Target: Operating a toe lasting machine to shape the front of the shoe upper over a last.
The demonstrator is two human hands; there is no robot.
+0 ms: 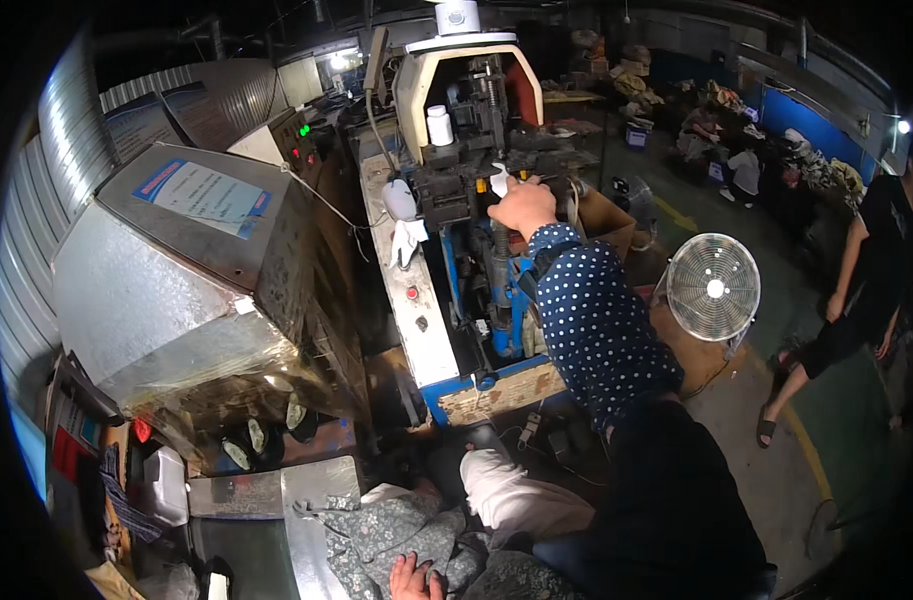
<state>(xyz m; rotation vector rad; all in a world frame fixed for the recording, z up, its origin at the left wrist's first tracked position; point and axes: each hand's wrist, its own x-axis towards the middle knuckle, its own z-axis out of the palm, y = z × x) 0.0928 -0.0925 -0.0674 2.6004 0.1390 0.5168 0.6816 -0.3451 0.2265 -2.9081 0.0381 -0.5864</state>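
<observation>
My right hand [524, 208], in a dark blue polka-dot sleeve, reaches forward to a dark metal machine [447, 205] with a cream hood. Its fingers are curled and closed at a small white piece [500, 179] that looks like cloth; the fingertips are partly hidden. Low in the picture, my left hand [414, 578] rests with fingers apart on floral cloth [377, 535] over my lap. Left of the machine's working part, another white cloth piece [408, 242] hangs over the pale side ledge [422, 330], just below a rounded grey-white object [400, 199].
A white bottle [439, 126] stands inside the hood. To the left is a large metal housing [167, 290], with several dark shoe-like pieces [258, 436] below it. On the right are a round fan [714, 288], a cardboard box [605, 222] and a standing person [867, 270].
</observation>
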